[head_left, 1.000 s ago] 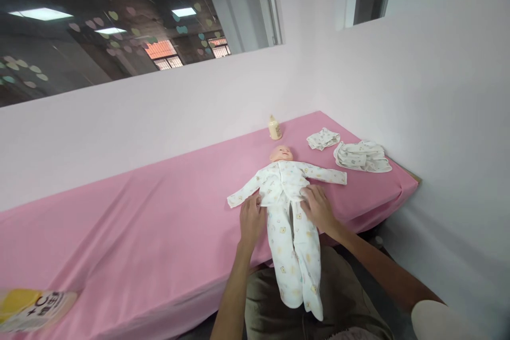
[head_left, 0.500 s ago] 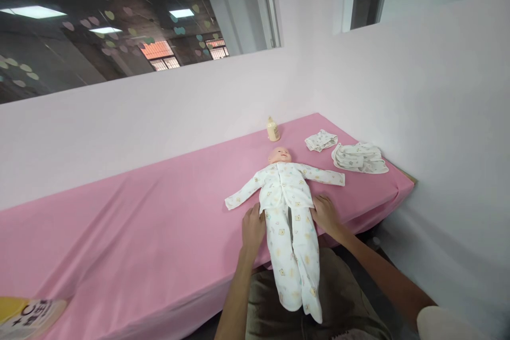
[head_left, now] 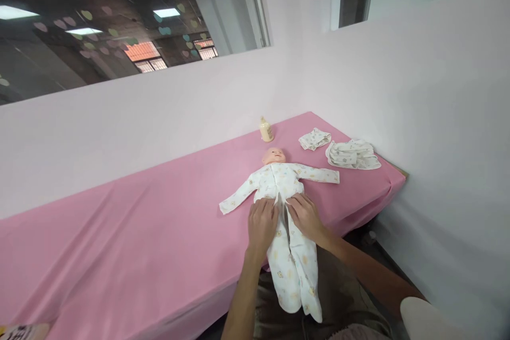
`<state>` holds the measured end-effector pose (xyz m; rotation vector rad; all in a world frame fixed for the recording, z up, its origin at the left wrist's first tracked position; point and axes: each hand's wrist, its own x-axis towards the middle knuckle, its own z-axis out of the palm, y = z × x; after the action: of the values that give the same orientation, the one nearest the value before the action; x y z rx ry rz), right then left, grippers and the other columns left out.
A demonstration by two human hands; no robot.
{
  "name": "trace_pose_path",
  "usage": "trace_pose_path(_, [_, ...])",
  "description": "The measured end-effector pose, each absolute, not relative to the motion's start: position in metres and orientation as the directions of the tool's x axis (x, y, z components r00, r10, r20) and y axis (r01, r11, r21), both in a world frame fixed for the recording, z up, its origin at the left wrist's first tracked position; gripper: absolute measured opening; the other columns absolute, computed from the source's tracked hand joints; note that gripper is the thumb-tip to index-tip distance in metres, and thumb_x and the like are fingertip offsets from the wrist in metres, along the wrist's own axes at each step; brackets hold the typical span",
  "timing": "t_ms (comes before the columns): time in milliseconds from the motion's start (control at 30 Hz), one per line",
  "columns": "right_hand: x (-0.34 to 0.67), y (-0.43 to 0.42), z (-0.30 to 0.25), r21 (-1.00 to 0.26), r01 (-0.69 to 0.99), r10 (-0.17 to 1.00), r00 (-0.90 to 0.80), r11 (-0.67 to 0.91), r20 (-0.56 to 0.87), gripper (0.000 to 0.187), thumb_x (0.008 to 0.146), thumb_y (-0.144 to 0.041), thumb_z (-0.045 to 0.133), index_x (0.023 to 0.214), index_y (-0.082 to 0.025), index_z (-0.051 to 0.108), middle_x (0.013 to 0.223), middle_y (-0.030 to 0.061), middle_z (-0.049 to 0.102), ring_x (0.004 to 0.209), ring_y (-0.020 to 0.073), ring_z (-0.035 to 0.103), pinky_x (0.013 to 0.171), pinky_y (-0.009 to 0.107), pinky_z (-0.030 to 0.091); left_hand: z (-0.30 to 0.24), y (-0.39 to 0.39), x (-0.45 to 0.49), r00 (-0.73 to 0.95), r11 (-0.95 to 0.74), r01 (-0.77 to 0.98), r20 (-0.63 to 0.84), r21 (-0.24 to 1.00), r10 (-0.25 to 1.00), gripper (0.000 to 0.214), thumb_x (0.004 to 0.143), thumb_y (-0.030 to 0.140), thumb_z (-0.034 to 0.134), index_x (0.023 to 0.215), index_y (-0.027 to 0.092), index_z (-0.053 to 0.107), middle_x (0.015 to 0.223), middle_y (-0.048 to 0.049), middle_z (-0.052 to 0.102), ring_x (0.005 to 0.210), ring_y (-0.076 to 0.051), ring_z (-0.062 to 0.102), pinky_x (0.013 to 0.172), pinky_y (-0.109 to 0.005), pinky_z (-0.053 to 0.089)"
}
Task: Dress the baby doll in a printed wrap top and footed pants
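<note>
A baby doll lies face up on the pink-covered table, its head toward the wall. It wears a white printed baby jacket with both sleeves spread, and white printed trousers whose legs hang over the table's front edge. My left hand grips the jacket's lower front edge on the left of the middle opening. On the other side of that opening, my right hand pinches the opposite hem edge. The two hems are slightly lifted, with a gap between them; my fingertips are partly hidden by the cloth.
Behind the doll's head stands a cream pump bottle. Two folded printed cloths, a smaller one and a larger one, lie at the right. A printed package shows at the lower left on the pink cover. Walls border the back and right.
Both my hands have moved inward from the jacket's sides to its middle opening and now hold the front hems. The view has shifted slightly to the right.
</note>
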<state>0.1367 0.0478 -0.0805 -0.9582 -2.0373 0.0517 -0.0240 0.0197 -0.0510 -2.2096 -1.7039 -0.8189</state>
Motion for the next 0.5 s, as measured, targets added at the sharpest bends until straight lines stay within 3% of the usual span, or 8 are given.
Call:
trace_pose_path(167, [0.142, 0.036, -0.081, -0.267, 0.592, 0.602, -0.487, 0.760, 0.633, 0.021, 0.096, -0.013, 0.043, 0.084, -0.019, 0.059, 0.084, 0.0054, 0.056, 0.083, 0.0202, 0.049, 0.077, 0.035, 0.041, -0.056, 0.008, -0.016, 0.288, -0.356, 0.933, 0.502, 0.044, 0.816, 0.023, 0.094, 0.016, 0.040, 0.095, 0.019, 0.063, 0.089, -0.0081, 0.062, 0.087, -0.022, 0.054, 0.076, -0.035, 0.040])
trace_pose_path(333, [0.148, 0.032, -0.080, -0.327, 0.557, 0.613, -0.462, 0.763, 0.641, 0.018, 0.096, -0.017, 0.045, 0.090, -0.018, 0.061, 0.087, 0.0059, 0.058, 0.087, 0.0201, 0.050, 0.079, 0.035, 0.042, -0.059, 0.003, -0.017, 0.295, -0.362, 0.932, 0.518, 0.030, 0.803, 0.023, 0.093, 0.019, 0.047, 0.110, 0.019, 0.063, 0.097, -0.0090, 0.062, 0.092, -0.023, 0.054, 0.080, -0.036, 0.040])
trace_pose_path(500, [0.147, 0.028, -0.083, -0.413, 0.523, 0.645, -0.412, 0.746, 0.644, 0.018, 0.095, -0.016, 0.045, 0.095, -0.019, 0.063, 0.094, 0.0066, 0.061, 0.090, 0.0201, 0.053, 0.081, 0.036, 0.045, -0.059, 0.001, -0.015, 0.263, -0.354, 0.930, 0.494, 0.097, 0.829, 0.032, 0.094, 0.020, 0.046, 0.123, 0.023, 0.061, 0.096, -0.0090, 0.062, 0.092, -0.023, 0.054, 0.081, -0.037, 0.041])
